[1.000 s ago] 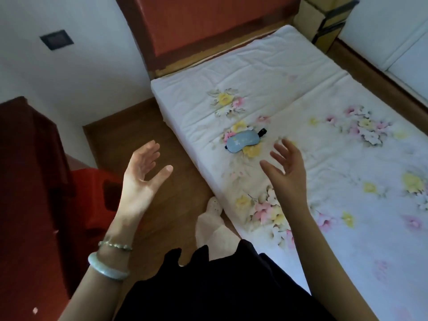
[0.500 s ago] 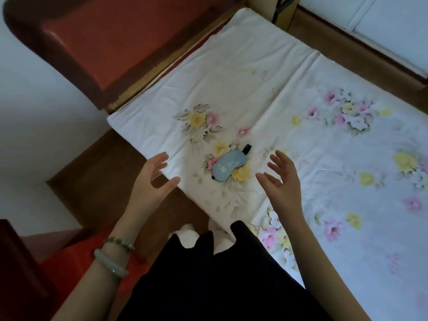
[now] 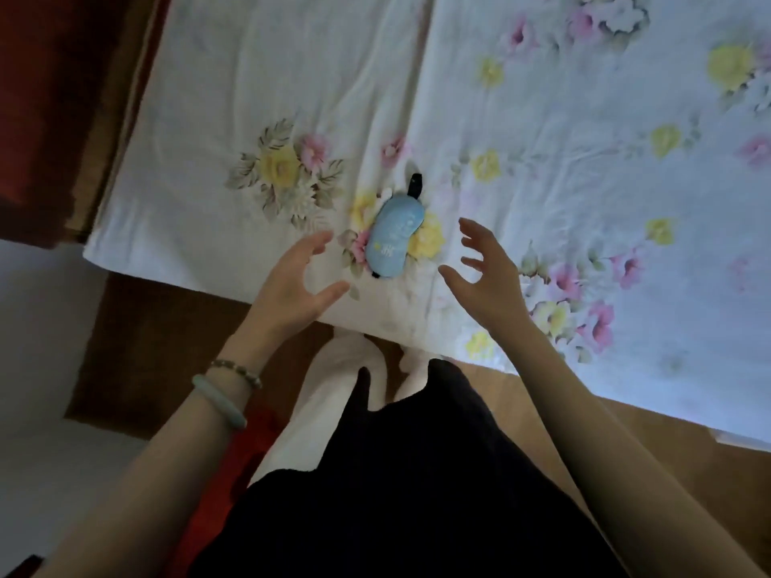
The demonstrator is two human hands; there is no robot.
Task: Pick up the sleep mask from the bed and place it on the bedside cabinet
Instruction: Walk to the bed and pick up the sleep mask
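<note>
A light blue sleep mask (image 3: 393,234) with a black strap lies flat on the white floral bed sheet (image 3: 563,194), close to the bed's near edge. My left hand (image 3: 294,283) hovers just left of the mask, fingers spread, empty. To the mask's right, my right hand (image 3: 486,272) is also spread and empty. Neither hand touches the mask. The bedside cabinet is out of view.
The reddish-brown headboard (image 3: 50,110) runs along the left side. Wooden floor (image 3: 167,335) shows below the bed edge, with my dark skirt (image 3: 409,486) and white socks (image 3: 354,360) near it. Something red (image 3: 225,469) sits on the floor at lower left.
The view has swung down and closer over the bed. Both hands have moved forward and now flank the mask on either side, still spread and empty.
</note>
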